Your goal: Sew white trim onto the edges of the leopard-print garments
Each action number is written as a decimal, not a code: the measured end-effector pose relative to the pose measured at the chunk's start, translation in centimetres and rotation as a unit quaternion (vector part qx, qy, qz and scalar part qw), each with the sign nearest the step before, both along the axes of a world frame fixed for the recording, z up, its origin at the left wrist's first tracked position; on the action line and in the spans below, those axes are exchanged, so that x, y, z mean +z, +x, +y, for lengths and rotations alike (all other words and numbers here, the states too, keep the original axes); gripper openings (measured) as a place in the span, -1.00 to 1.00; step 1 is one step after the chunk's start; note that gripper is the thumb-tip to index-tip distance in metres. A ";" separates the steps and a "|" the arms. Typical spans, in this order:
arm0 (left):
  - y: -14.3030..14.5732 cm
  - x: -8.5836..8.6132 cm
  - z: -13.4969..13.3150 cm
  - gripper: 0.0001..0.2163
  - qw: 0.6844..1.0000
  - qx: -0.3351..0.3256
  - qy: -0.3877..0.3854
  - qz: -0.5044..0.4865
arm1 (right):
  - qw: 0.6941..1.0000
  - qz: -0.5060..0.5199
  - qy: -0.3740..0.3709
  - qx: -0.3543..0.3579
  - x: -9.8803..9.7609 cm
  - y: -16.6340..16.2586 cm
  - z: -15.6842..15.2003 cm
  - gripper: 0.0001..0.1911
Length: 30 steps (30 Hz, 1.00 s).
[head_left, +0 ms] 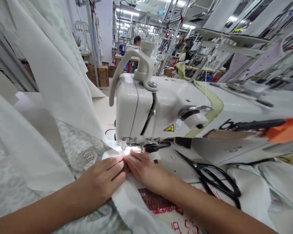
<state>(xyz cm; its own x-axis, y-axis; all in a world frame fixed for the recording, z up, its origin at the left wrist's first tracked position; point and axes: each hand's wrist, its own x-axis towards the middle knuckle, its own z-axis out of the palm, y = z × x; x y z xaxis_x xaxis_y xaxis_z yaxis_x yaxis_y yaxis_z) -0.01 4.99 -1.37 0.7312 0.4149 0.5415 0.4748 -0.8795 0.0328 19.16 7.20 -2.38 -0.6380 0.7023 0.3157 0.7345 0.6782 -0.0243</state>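
My left hand (pixel 102 180) is closed, its fingertips pinching the edge of a white fabric (pixel 130 201) just in front of the needle. Close against it, my right hand (pixel 146 170) is also closed on the same fabric, with fingertips beside the presser foot (pixel 139 149). The white sewing machine (pixel 134 107) stands over both hands, and a bright light shines at its needle. Leopard-patterned fabric (pixel 69 146) with a small cupcake-like patch (pixel 88 155) lies left of my hands. The fabric right under my fingertips is hidden.
Black scissors (pixel 210 174) lie on the machine bed at the right, near my right forearm. A black tool with an orange end (pixel 283 130) sits along the machine arm. White cloth (pixel 249 182) is bunched at the right. A person (pixel 137 40) is in the background.
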 end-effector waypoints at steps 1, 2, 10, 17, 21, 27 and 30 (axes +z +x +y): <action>-0.3 0.2 0.1 -0.72 1.000 -0.010 -0.009 0.002 | 1.000 0.010 -0.004 -0.002 -0.1 0.0 0.1 -0.83; -0.7 0.4 0.2 -0.72 0.999 -0.025 -0.021 0.005 | 1.000 0.019 -0.010 -0.006 -0.2 0.1 0.2 -0.83; -2.4 -0.1 0.5 -0.70 0.994 -0.064 -0.079 0.027 | 0.998 0.063 -0.003 -0.005 0.3 -0.1 0.8 -0.71; -1.4 -0.9 -0.4 -0.70 0.998 -0.034 -0.050 0.002 | 0.998 0.037 -0.042 -0.016 0.3 -0.2 0.9 -0.71; -0.7 -0.8 -0.5 -0.70 1.000 -0.024 -0.008 0.014 | 1.000 -0.002 -0.025 -0.006 0.8 0.0 -0.5 -0.81; -0.2 -0.8 0.1 -0.74 1.000 -0.004 0.028 -0.002 | 0.997 -0.078 0.023 0.001 1.2 0.2 -1.2 -0.77; -0.3 -0.8 0.5 -0.76 1.000 0.003 0.024 -0.001 | 0.996 -0.080 0.036 0.018 1.4 -0.1 -0.5 -0.76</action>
<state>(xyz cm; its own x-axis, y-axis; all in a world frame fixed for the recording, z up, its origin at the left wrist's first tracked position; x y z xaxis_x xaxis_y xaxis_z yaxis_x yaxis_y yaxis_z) -0.27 5.46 -2.15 0.7277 0.3916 0.5631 0.4793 -0.8776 -0.0090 19.09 6.72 -0.95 -0.7082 0.6577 0.2569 0.7007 0.6993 0.1412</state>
